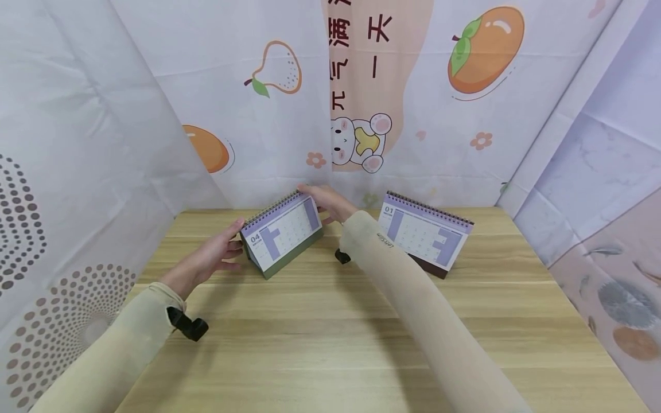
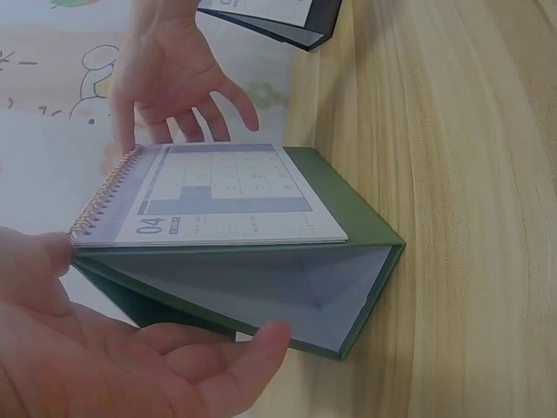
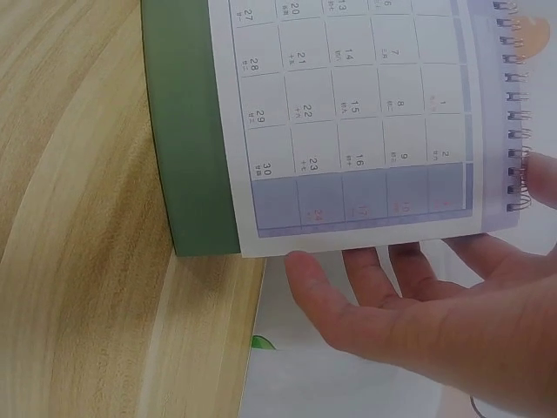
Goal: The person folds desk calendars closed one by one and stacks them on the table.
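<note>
Directly between both hands [image 1: 213,254] [image 1: 333,202], green-based calendar [image 1: 285,232], touched at its top corners.

Fruit-printed cloth [image 1: 413,155] behind wooden table [image 1: 310,332]

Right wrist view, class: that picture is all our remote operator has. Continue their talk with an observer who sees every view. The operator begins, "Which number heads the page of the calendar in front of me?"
Observer: The head view shows 04 at the upper left of the calendar.
Operator: My view shows only the right hand. Where is the left hand?
Observer: At the calendar's other end, on the side where the 04 is printed.
Operator: Is there another calendar on the table?
Observer: Yes, one marked 01 stands to the right of yours in the head view.
</note>
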A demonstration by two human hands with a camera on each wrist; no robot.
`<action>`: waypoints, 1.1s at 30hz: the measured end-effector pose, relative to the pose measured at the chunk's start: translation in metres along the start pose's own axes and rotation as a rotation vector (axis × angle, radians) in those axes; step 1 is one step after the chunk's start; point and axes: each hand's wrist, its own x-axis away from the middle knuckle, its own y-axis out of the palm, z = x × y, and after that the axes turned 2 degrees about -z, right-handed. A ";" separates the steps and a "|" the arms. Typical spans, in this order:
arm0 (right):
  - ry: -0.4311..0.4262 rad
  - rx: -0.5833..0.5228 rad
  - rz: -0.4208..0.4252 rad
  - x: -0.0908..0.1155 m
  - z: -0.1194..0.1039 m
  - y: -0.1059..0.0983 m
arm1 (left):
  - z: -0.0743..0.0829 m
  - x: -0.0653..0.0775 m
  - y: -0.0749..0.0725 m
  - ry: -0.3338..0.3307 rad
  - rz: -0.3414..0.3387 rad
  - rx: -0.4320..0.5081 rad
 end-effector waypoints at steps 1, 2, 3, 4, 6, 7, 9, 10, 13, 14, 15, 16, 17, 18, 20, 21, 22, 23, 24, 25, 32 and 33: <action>0.004 -0.002 0.000 0.000 0.000 0.000 | 0.000 0.000 0.000 0.002 0.004 0.002; 0.008 -0.006 0.002 -0.001 0.000 0.000 | 0.000 0.000 0.000 0.004 0.010 0.005; 0.011 -0.009 0.004 -0.001 -0.001 0.000 | 0.000 0.000 0.000 0.006 0.015 0.006; 0.012 -0.008 0.005 0.000 -0.001 0.001 | 0.000 0.000 0.000 0.009 0.020 0.005; 0.015 -0.008 0.007 0.000 -0.001 0.002 | -0.001 0.000 -0.001 0.016 0.028 0.002; 0.016 -0.009 0.009 0.000 -0.001 0.003 | -0.002 0.000 -0.001 0.020 0.031 0.001; 0.014 -0.008 0.008 0.000 -0.002 0.003 | -0.003 0.000 -0.002 0.030 0.031 -0.003; 0.013 -0.007 0.008 0.000 -0.002 0.004 | -0.003 0.000 -0.002 0.036 0.031 -0.005; 0.012 0.004 0.016 -0.001 -0.001 0.004 | -0.003 0.000 -0.002 0.056 0.032 -0.012; 0.012 0.007 0.019 -0.001 -0.001 0.004 | -0.003 -0.001 -0.002 0.061 0.033 -0.014; 0.013 0.008 0.022 -0.001 -0.001 0.003 | -0.003 -0.001 -0.002 0.066 0.033 -0.014; 0.014 0.012 0.024 -0.002 -0.001 0.003 | -0.003 -0.002 -0.001 0.068 0.034 -0.015; 0.014 0.015 0.024 -0.002 -0.001 0.003 | -0.003 -0.002 -0.001 0.069 0.035 -0.015; 0.014 0.016 0.024 -0.002 -0.001 0.003 | -0.002 -0.002 -0.001 0.069 0.034 -0.014; 0.010 0.016 0.021 -0.002 -0.001 0.002 | -0.002 -0.003 -0.001 0.073 0.035 -0.014; 0.008 0.017 0.019 -0.002 -0.001 0.002 | -0.002 -0.003 -0.001 0.075 0.036 -0.016; 0.006 0.019 0.018 -0.002 -0.001 0.002 | -0.002 -0.003 -0.001 0.077 0.036 -0.019; 0.002 0.019 0.018 -0.002 -0.001 0.002 | -0.002 -0.003 -0.001 0.078 0.036 -0.022; 0.000 0.019 0.019 -0.002 -0.001 0.003 | -0.003 -0.003 0.000 0.080 0.037 -0.026; -0.004 0.016 0.021 -0.001 -0.001 0.003 | -0.003 -0.003 0.000 0.082 0.038 -0.031; -0.012 0.007 0.033 -0.001 -0.002 0.004 | -0.002 -0.003 0.001 0.092 0.053 -0.047; -0.010 0.008 0.033 -0.001 -0.002 0.004 | -0.001 -0.003 0.001 0.095 0.054 -0.048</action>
